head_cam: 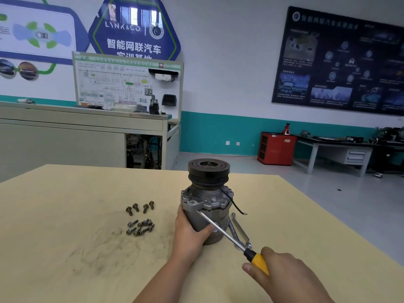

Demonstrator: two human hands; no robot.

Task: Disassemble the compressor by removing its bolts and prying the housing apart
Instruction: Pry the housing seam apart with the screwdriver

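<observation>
Compressor (207,196) bolts (141,225) lie out on the desk (65,215); my left hand (190,234) grips its body, my right hand (284,274) the screwdriver (259,262), tip apparently at the housing (218,217) seam, not yet parted.

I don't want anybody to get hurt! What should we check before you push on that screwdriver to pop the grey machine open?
1. The grey metal compressor with black pulley stands upright on the pale yellow table: ok.
2. The left hand grips its body: ok.
3. The right hand holds the yellow-and-black-handled screwdriver: ok.
4. Screwdriver tip set at the housing seam: ok, as far as visible.
5. Left thumb away from the steel shaft: not ok, it lies right beside it.
6. All bolts out: cannot tell; many loose dark bolts lie on the table.
</observation>
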